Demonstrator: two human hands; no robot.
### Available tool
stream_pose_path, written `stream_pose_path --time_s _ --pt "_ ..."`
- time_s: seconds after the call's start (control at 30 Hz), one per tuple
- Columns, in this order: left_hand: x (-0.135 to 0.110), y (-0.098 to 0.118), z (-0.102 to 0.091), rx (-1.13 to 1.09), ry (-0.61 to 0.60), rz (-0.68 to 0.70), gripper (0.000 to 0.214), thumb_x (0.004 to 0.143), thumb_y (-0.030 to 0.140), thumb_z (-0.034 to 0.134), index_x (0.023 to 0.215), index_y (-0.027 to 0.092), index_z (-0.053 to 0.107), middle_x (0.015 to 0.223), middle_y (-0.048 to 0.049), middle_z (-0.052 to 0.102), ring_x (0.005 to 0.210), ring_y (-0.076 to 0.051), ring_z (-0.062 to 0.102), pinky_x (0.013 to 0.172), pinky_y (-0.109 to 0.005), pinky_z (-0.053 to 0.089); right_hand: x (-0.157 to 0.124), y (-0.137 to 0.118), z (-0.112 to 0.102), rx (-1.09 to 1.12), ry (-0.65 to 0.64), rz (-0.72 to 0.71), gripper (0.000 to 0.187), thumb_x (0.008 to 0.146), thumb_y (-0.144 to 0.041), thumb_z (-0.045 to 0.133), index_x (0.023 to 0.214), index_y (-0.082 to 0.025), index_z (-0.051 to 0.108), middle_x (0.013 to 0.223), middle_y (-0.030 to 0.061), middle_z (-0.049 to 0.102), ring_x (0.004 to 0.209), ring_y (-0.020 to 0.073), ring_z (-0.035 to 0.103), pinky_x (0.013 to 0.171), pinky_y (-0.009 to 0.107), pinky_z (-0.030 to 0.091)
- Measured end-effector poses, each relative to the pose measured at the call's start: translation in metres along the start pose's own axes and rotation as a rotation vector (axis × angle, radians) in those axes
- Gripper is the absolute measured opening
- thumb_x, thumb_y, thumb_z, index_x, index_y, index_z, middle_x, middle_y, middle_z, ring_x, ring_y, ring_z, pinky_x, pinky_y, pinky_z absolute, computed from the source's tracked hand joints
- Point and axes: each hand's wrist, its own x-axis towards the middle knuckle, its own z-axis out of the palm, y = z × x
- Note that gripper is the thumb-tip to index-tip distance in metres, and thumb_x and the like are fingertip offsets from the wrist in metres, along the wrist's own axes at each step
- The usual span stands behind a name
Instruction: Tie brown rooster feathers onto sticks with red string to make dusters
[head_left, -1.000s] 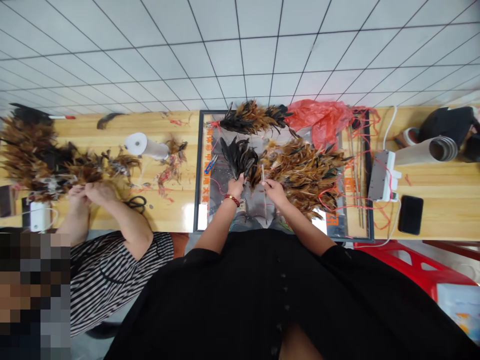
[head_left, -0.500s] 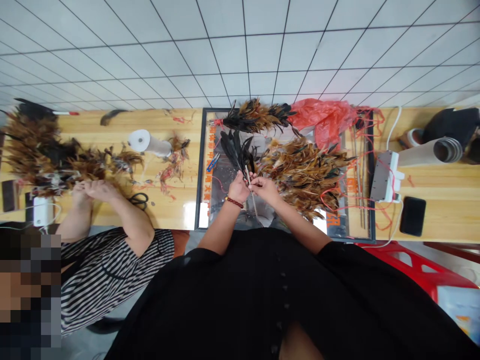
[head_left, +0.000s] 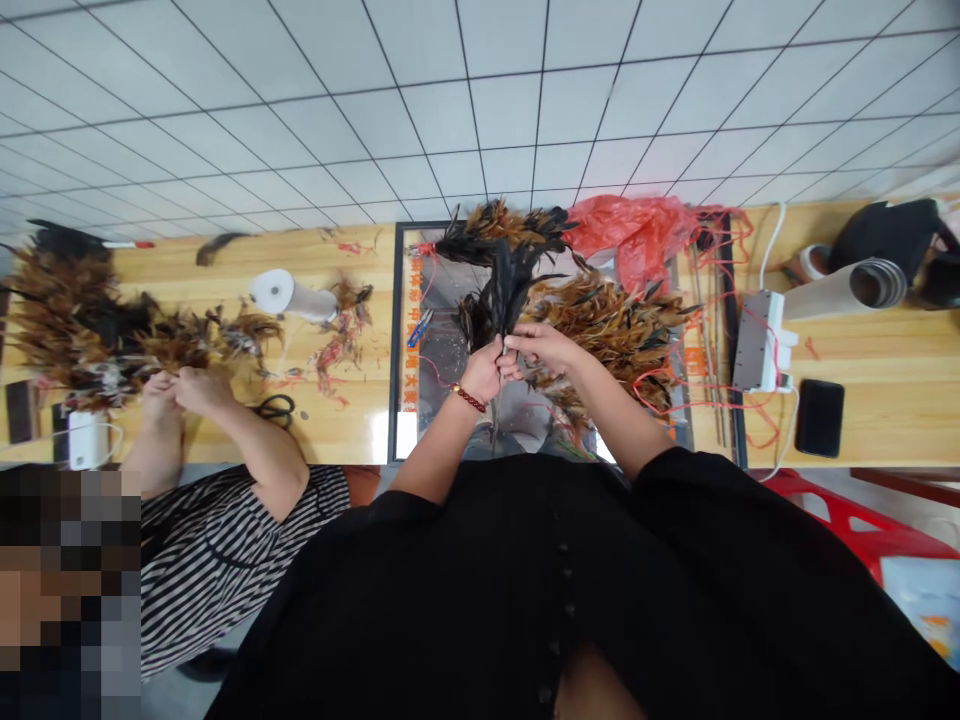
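A bunch of black feathers [head_left: 510, 285] stands up between my two hands, its tips pointing to the far side of the table. My left hand [head_left: 482, 376], with a beaded bracelet at the wrist, is closed round the bunch's base, and a thin pale stick [head_left: 493, 418] shows below it. My right hand [head_left: 546, 346] pinches the same base from the right, fingertips touching my left hand. Beyond it lies a bundle of brown and black feathers [head_left: 499, 225]. A large pile of brown feathers [head_left: 615, 335] sits right of my hands. Blue-handled snips [head_left: 421, 327] lie to the left.
A red plastic bag [head_left: 637, 235], a power strip [head_left: 759, 340] and a black phone [head_left: 819, 418] lie rightward. Left are a white thread spool [head_left: 289, 295] and black scissors [head_left: 274, 410]. A co-worker's hands [head_left: 184, 390] work beside brown feathers [head_left: 56, 320].
The black feathers have turned from leaning left to nearly upright. My right hand has moved up to the top of my left hand. The view has shifted slightly.
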Motion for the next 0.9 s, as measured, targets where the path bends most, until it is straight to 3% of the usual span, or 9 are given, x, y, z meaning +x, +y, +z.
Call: stream_pose_path --time_s 0.07,0.13,0.23,0.47,0.63,0.77,0.9 --pt "-0.002 0.001 0.005 0.006 -0.035 -0.033 0.034 0.095 0.039 0.059 0.072 0.018 0.046 0.053 0.0075 0.030 0.044 -0.008 0.032 0.051 -0.023 0.041 0.005 -0.004 -0.003 0.018 -0.019 0.054 0.053 0.056 -0.057 0.086 0.064 -0.018 0.052 0.055 -0.0066 0.048 0.047 0.0059 0.039 0.044 0.021 0.025" --pt "-0.004 0.003 0.007 0.034 -0.058 -0.024 0.027 0.094 0.035 0.061 0.076 0.018 0.051 0.057 0.0055 0.039 0.048 -0.008 0.040 0.056 -0.024 0.045 0.008 -0.005 -0.004 0.035 0.052 0.059 0.053 0.053 -0.055 0.087 0.062 -0.018 0.050 0.053 -0.0057 0.051 0.046 0.0058 0.040 0.043 0.021 0.025" --pt "-0.007 0.002 0.008 0.172 -0.054 -0.013 0.018 0.092 0.030 0.063 0.084 0.015 0.058 0.064 0.0022 0.048 0.053 -0.009 0.048 0.053 -0.023 0.044 0.007 -0.006 -0.004 0.062 0.116 0.031 0.050 0.054 -0.054 0.087 0.063 -0.017 0.055 0.054 -0.0032 0.056 0.047 0.0076 0.045 0.044 0.022 0.030" --pt "-0.005 -0.006 0.010 0.300 0.075 0.034 0.026 0.091 0.038 0.066 0.083 0.016 0.055 0.058 0.0073 0.039 0.038 -0.001 0.024 0.038 -0.015 0.015 0.005 -0.012 0.000 0.037 0.132 0.002 0.046 0.056 -0.051 0.087 0.063 -0.017 0.057 0.050 -0.0029 0.056 0.048 0.0093 0.048 0.048 0.023 0.034" --pt "-0.005 -0.011 0.012 0.303 0.105 0.016 0.033 0.091 0.040 0.066 0.075 0.017 0.048 0.054 0.0089 0.034 0.037 -0.001 0.020 0.038 -0.014 0.010 0.003 -0.011 -0.004 0.125 0.084 0.018 0.051 0.060 -0.052 0.087 0.063 -0.020 0.048 0.048 -0.0071 0.046 0.044 0.0068 0.040 0.044 0.021 0.024" --pt "-0.009 -0.014 0.013 0.269 -0.003 -0.015 0.028 0.091 0.036 0.066 0.077 0.016 0.052 0.057 0.0056 0.042 0.042 -0.004 0.038 0.040 -0.015 0.029 -0.002 -0.010 -0.006 0.138 0.081 0.066 0.053 0.060 -0.053 0.086 0.060 -0.021 0.044 0.044 -0.0069 0.045 0.042 0.0072 0.040 0.043 0.021 0.025" --pt "-0.010 -0.019 0.012 0.221 0.051 0.041 0.027 0.092 0.034 0.065 0.076 0.016 0.053 0.059 0.0033 0.049 0.055 -0.010 0.056 0.056 -0.022 0.049 -0.007 -0.004 -0.002 0.037 0.125 0.001 0.047 0.058 -0.055 0.085 0.060 -0.018 0.056 0.053 -0.0012 0.059 0.049 0.0096 0.050 0.049 0.023 0.037"
